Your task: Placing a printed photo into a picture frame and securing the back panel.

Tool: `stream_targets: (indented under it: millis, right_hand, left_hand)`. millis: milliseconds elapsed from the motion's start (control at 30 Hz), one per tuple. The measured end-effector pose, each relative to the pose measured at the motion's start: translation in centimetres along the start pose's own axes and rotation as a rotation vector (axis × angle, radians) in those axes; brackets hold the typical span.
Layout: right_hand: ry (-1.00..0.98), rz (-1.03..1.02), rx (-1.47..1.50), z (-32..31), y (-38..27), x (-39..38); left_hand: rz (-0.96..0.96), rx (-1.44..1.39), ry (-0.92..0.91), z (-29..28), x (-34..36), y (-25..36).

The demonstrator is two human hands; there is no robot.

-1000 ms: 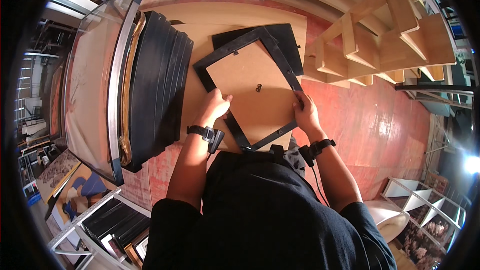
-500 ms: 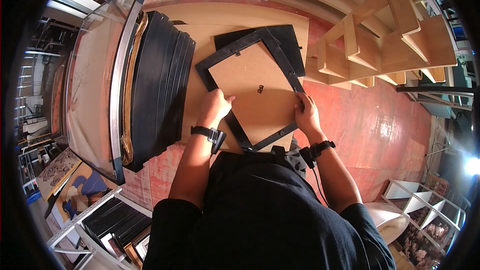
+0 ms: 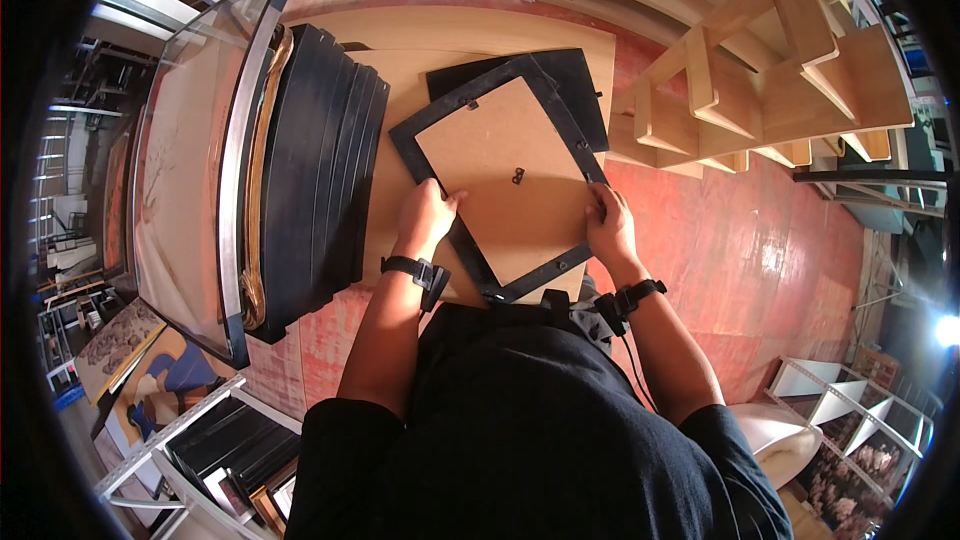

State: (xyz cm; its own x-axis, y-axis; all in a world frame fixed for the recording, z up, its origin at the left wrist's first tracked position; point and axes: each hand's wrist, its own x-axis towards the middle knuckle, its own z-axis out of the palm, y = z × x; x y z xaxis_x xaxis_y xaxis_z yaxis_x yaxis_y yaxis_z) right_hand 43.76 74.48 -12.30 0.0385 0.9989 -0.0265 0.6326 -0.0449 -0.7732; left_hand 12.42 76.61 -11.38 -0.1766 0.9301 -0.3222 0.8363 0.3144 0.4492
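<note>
A black picture frame (image 3: 455, 100) lies face down on a pale wooden board (image 3: 400, 60), its brown backing panel (image 3: 510, 190) up with a small metal hanger at the middle. My left hand (image 3: 425, 215) presses on the frame's left edge, fingers on the backing. My right hand (image 3: 610, 225) rests on the frame's right edge, fingertips at the rim. Both wrists wear black straps. A second black panel (image 3: 575, 80) lies under the frame, at its far side.
A row of black frames (image 3: 320, 160) leans on edge to the left, beside a large glazed frame with a gilt edge (image 3: 190, 170). Pale wooden shelving units (image 3: 760, 70) lie at the right on the red floor. Racks with more frames (image 3: 215, 450) stand at lower left.
The frame has turned slightly and shifted a little to the right under my hands. Both hands stay on its edges.
</note>
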Motion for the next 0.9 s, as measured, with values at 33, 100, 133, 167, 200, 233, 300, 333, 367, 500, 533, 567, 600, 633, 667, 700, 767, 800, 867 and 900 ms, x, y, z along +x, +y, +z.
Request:
stream_targets:
  millis: [33, 100, 133, 167, 200, 233, 300, 333, 367, 500, 533, 567, 600, 633, 667, 700, 767, 800, 867, 900]
  right_hand:
    - [-0.003, 0.016, 0.009, -0.1, -0.1, -0.1]
    - [-0.008, 0.034, 0.016, -0.3, -0.3, -0.2]
    - [-0.013, 0.045, 0.026, -0.3, -0.3, -0.2]
    - [-0.017, 0.057, 0.035, -0.4, -0.3, -0.3]
    - [-0.018, 0.061, 0.033, -0.4, -0.2, -0.2]
    - [-0.021, 0.033, 0.040, -0.3, 0.0, 0.2]
    - [-0.023, 0.007, 0.046, -0.3, 0.3, 0.4]
    - [-0.042, 0.042, 0.098, -0.2, 0.6, 0.5]
    - [-0.061, 0.077, 0.150, -0.2, 0.8, 0.5]
    - [-0.105, 0.175, 0.243, -0.5, 1.0, 0.8]
    - [-0.149, 0.193, 0.263, -0.6, 1.0, 1.0]
    - [-0.193, 0.212, 0.283, -0.7, 1.0, 1.1]
    - [-0.193, 0.214, 0.284, -0.6, 1.3, 1.2]
    - [-0.194, 0.214, 0.313, -0.5, 1.6, 1.3]
    - [-0.195, 0.215, 0.342, -0.5, 1.9, 1.2]
    - [-0.196, 0.218, 0.343, -0.4, 1.9, 1.2]
    - [-0.176, 0.220, 0.352, -0.4, 1.9, 1.1]
    - [-0.176, 0.222, 0.354, -0.5, 1.5, 1.0]
    - [-0.192, 0.280, 0.379, -0.5, 0.6, 1.0]
    - [-0.186, 0.285, 0.380, -0.5, 0.8, 0.9]
  left_hand:
    - [-0.002, -0.002, 0.005, -0.2, -0.1, 0.3]
    - [-0.016, 0.018, -0.003, -0.4, -0.3, 0.9]
    - [-0.031, 0.037, -0.009, -0.5, -0.4, 1.0]
    - [-0.032, 0.036, -0.012, -0.5, -0.4, 1.0]
    - [-0.027, 0.025, -0.010, -0.5, -0.2, 0.9]
    - [-0.022, 0.014, -0.008, -0.5, -0.2, 0.7]
    - [-0.005, 0.026, 0.001, -0.5, -0.3, 0.6]
    - [0.013, 0.039, 0.014, -0.5, -0.3, 0.6]
    - [0.015, 0.039, 0.012, -0.5, -0.3, 0.7]
    - [0.102, -0.009, 0.025, -1.3, -0.8, 2.8]
    - [0.150, -0.047, 0.024, -1.5, -1.1, 3.7]
    - [0.149, -0.045, 0.022, -1.1, -0.9, 3.9]
    - [0.279, -0.103, 0.045, -0.9, -0.6, 4.6]
    - [0.409, -0.162, 0.067, -0.6, -0.5, 5.2]
    - [0.446, -0.130, 0.065, -0.2, -0.6, 5.9]
    - [0.486, -0.106, 0.064, 0.0, -0.4, 6.7]
    - [0.460, -0.031, 0.007, 0.6, -0.4, 8.2]
    - [0.460, -0.029, 0.005, 0.9, -0.2, 8.1]
    - [0.478, 0.043, 0.022, 1.7, 0.2, 7.9]
    - [0.484, 0.044, 0.017, 1.9, 0.3, 8.1]
